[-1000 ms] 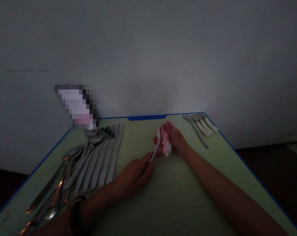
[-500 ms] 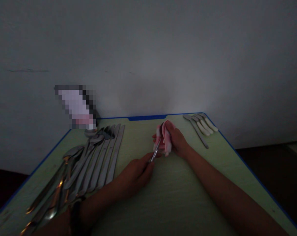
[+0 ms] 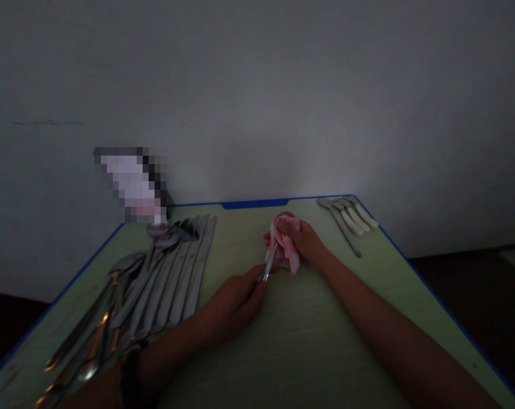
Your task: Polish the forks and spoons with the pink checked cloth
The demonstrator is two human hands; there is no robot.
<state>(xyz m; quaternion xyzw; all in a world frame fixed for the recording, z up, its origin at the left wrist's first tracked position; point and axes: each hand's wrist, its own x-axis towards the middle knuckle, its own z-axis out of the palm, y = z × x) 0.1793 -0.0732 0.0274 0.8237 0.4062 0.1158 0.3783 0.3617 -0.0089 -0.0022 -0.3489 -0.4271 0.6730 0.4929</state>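
Note:
My left hand point(image 3: 238, 298) is closed round the handle of a metal spoon point(image 3: 269, 266), which points up and away. My right hand point(image 3: 305, 243) grips a pink and white cloth point(image 3: 286, 250), folded about the spoon's head. The rounded top of that spoon shows just above the cloth, and the cloth's lower end hangs loose. Both hands are above the middle of the table. Left of my left hand lies a row of metal cutlery point(image 3: 176, 272), with several long flat handles and spoon heads at the far end.
Gold-handled cutlery point(image 3: 99, 335) lies at the table's left. Toward the back right corner are a metal spoon point(image 3: 340, 227) and several white-handled pieces point(image 3: 354, 218). A blurred-out upright device point(image 3: 129, 182) stands at the back left. The green table point(image 3: 248, 363) has a blue edge against the wall point(image 3: 257, 102).
My right hand has shifted the cloth slightly down along the spoon, and the tip of the spoon's head now shows above it. My left hand has hardly moved.

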